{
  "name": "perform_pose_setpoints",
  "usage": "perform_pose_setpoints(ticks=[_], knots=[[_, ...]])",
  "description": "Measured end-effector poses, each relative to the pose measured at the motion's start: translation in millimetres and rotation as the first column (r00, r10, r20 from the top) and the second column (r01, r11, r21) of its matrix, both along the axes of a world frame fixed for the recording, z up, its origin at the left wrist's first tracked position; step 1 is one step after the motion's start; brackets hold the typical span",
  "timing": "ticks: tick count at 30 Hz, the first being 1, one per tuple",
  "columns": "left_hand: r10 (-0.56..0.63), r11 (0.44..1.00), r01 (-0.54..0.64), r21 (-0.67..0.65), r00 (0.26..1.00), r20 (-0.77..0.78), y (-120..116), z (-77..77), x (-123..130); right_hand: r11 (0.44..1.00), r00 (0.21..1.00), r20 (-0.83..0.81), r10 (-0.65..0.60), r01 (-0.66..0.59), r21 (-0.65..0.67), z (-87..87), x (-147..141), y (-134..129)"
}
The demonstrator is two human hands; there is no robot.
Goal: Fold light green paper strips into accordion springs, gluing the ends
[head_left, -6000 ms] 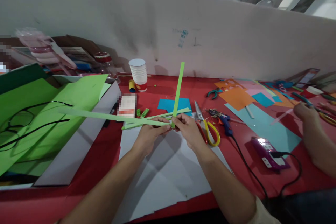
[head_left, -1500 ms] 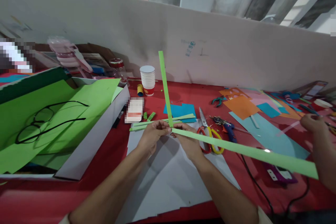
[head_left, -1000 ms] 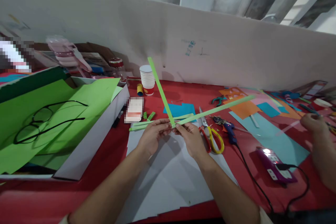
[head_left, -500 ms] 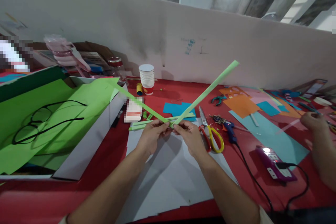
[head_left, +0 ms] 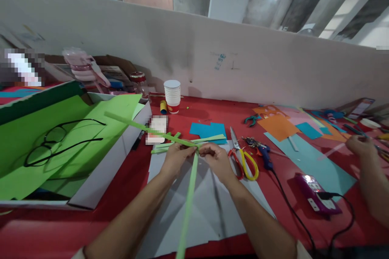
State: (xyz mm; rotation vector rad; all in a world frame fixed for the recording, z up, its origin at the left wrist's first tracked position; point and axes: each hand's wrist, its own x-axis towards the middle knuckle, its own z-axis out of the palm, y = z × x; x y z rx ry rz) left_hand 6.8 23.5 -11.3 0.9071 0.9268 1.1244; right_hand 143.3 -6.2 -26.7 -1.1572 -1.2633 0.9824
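Observation:
Two long light-green paper strips (head_left: 189, 202) meet at a small folded joint between my hands, above white paper sheets (head_left: 194, 226). One strip runs up and left over the box edge; the other hangs down toward me. My left hand (head_left: 178, 158) pinches the joint from the left. My right hand (head_left: 215, 160) has its thumb and fingers closed at the joint's right side; the exact hold is partly hidden. Behind my hands lie more green paper strips (head_left: 217, 138) and blue paper pieces (head_left: 217, 130). Scissors (head_left: 249, 165) with red and yellow handles lie right of my right hand.
At left, a box (head_left: 100, 186) holds green paper and black glasses (head_left: 45, 143). Stacked paper cups (head_left: 172, 97) stand by the wall. To the right lie a blue glue gun (head_left: 266, 157), its cord, a purple device (head_left: 317, 198) and orange paper (head_left: 278, 126). Another person's hand (head_left: 360, 145) is at far right.
The strip that pointed up and right has swung down and now hangs toward me. The left strip sits lower and flatter. Both hands stay at the joint; the view has tilted up slightly.

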Motion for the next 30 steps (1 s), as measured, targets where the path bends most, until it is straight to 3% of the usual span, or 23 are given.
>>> perform_pose_setpoints(ticks=[3,11,30], knots=[[-0.064,0.998,0.064,-0.009,0.998,-0.02,0.3,-0.7,-0.3,0.993,0.996,-0.08,-0.031,0.021,-0.113,1.1,1.1,0.2],[-0.113,0.993,0.116,0.035,0.989,-0.093,0.2,-3.1,1.1,0.968,1.0,-0.015,-0.022,0.017,-0.25,8.2,3.2,1.1],[-0.127,0.988,0.116,-0.101,0.986,-0.113,-3.7,-0.5,1.2,0.976,0.996,-0.056,-0.063,0.049,-0.213,7.8,1.6,0.5]])
